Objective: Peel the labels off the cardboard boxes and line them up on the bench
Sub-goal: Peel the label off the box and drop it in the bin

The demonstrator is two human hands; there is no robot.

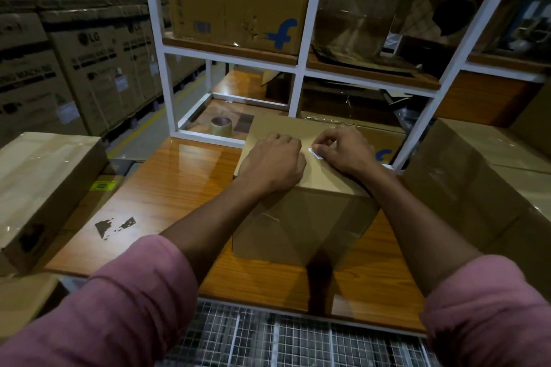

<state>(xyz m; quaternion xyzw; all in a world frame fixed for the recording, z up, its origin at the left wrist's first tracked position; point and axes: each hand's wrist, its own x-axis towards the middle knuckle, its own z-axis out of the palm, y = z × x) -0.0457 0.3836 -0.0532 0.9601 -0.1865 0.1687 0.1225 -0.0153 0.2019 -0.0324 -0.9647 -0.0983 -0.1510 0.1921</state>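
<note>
Peeling step in hand, judging by the pose; cardboard box (301, 188) sits centre frame on the wooden worktop (167, 185), both hands on its top face. Right hand (343, 152) has fingers curled down onto a small white label (315, 152), centre of frame; only one corner of the label shows, rest hidden under the fingers; grip looks pressed together on the label edge, thumb and forefinger pinching or picking at it; can't tell whether the edge is actually lifted yet. Left hand (272, 162) is a loose fist resting knuckles-up on the box top, just beside the right hand; holding nothing visible, reads as a brace to stop the box sliding.

No peeled labels visible on the worktop; dark torn scraps (114, 225) lower left on the wood, unclear what they are. So task is early, my read: first label not off, line-up not started.

Next move calls for: getting a nail under the corner, then a slow low-angle pull so the paper doesn't tear or take the cardboard skin with it; left hand to keep weight on the box; then a bare stretch of worktop left of the box looks like the spot to lay it flat.

Other stuff: tape roll (221, 126) above the box at the foot of the white rack (301, 74); wrapped carton (44, 188) at left edge; big box (477, 182) at right.
</note>
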